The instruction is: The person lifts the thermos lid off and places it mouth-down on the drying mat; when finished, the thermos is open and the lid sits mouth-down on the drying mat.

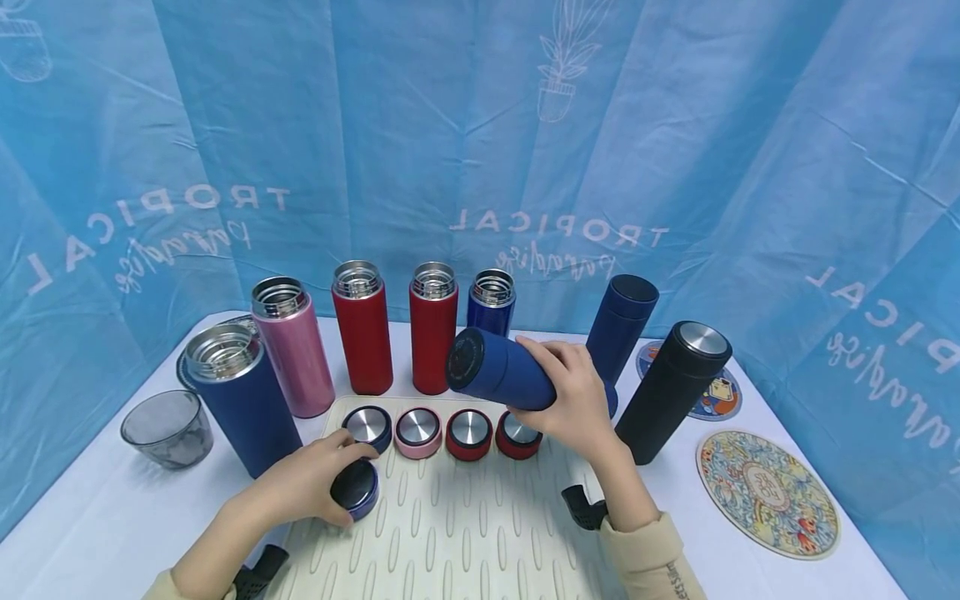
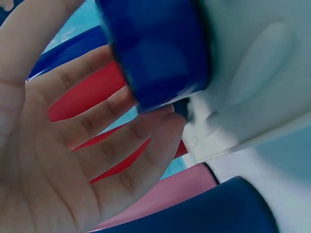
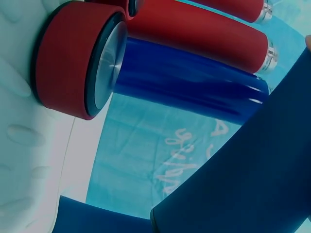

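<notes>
On the mat (image 1: 442,521), at nine o'clock, the left hand (image 1: 315,479) has its grip round a glossy blue lid (image 1: 356,493) — blurred and cut off at the top in the left wrist view. Toward one o'clock, the right hand's (image 1: 576,400) grip clasps a tilted blue bottle (image 1: 491,371), partly covering it. Behind that, the flask (image 1: 491,313) shows only its upper part from the head — the near mat edge is cropped.

Lids (image 1: 471,427) lie on the mat (image 1: 442,533), with bottles (image 1: 362,346) behind and coasters (image 1: 768,493) to the right.
</notes>
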{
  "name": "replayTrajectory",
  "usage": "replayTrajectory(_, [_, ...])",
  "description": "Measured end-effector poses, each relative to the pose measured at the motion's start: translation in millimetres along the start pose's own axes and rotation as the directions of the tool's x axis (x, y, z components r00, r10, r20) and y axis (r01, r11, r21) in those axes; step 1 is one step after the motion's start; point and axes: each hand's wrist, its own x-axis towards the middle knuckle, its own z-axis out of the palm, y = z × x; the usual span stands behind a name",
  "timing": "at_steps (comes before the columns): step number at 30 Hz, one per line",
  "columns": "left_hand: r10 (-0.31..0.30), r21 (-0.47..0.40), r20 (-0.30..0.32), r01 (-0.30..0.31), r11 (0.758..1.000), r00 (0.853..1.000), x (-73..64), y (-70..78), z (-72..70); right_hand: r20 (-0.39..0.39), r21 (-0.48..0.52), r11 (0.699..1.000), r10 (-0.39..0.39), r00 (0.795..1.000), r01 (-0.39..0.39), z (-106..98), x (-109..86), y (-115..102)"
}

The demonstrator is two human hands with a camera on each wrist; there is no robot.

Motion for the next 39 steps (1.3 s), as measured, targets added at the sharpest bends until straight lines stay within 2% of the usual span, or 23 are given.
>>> replayTrajectory(5, [0.018, 0.019, -0.048, -0.017, 1.0, 0.999, 1.0, 5.7, -12.9, 0.021, -0.041, 0.999, -0.031, 0.999, 0.032, -1, -1.2, -2])
replayTrajectory(8, [0.089, 0.019, -0.13, -0.087, 0.996, 0.988, 4.8, 8.9, -22.4, 0.039, -0.063, 0.997, -0.04, 0.998, 0.042, -1, -2.0, -3])
replayTrajectory(10, [0.144, 0.01, -0.197, -0.145, 0.989, 0.97, 9.3, 12.0, -27.0, 0.055, -0.076, 0.996, -0.042, 0.998, 0.046, -2, -2.6, -4])
replayTrajectory(13, [0.216, -0.015, -0.283, -0.229, 0.973, 0.934, 16.8, 18.8, -31.3, 0.074, -0.092, 0.994, -0.052, 0.996, 0.059, -1, -3.0, -4])
replayTrajectory(15, [0.238, -0.036, -0.324, -0.263, 0.964, 0.916, 22.2, 25.1, -33.3, 0.081, -0.105, 0.992, -0.067, 0.994, 0.076, -1, -3.2, -4])
replayTrajectory(17, [0.242, -0.069, -0.349, -0.282, 0.957, 0.905, 27.1, 31.7, -34.6, 0.09, -0.122, 0.988, -0.083, 0.992, 0.094, 0, -3.1, -4])
replayTrajectory(22, [0.246, -0.177, -0.375, -0.33, 0.927, 0.894, 38.0, 48.8, -34.3, 0.13, -0.175, 0.975, -0.112, 0.985, 0.134, 0, -3.3, -5])
replayTrajectory(25, [0.276, -0.214, -0.385, -0.376, 0.901, 0.881, 43.1, 56.2, -31.4, 0.16, -0.21, 0.965, -0.125, 0.979, 0.157, 0, -3.4, -6])
replayTrajectory(30, [0.351, -0.283, -0.4, -0.478, 0.831, 0.847, 49.9, 61.0, -24.9, 0.213, -0.269, 0.944, -0.136, 0.968, 0.192, 0, -4.0, -7])
replayTrajectory(32, [0.369, -0.314, -0.401, -0.505, 0.804, 0.838, 51.8, 61.0, -22.3, 0.229, -0.281, 0.94, -0.13, 0.965, 0.193, 0, -4.4, -7])
replayTrajectory(36, [0.38, -0.343, -0.407, -0.525, 0.779, 0.831, 54.2, 60.1, -17.9, 0.245, -0.282, 0.942, -0.114, 0.963, 0.183, 1, -5.1, -8])
replayTrajectory(39, [0.374, -0.358, -0.415, -0.526, 0.771, 0.83, 54.8, 60.4, -16.0, 0.257, -0.282, 0.942, -0.109, 0.96, 0.182, 2, -5.6, -8])
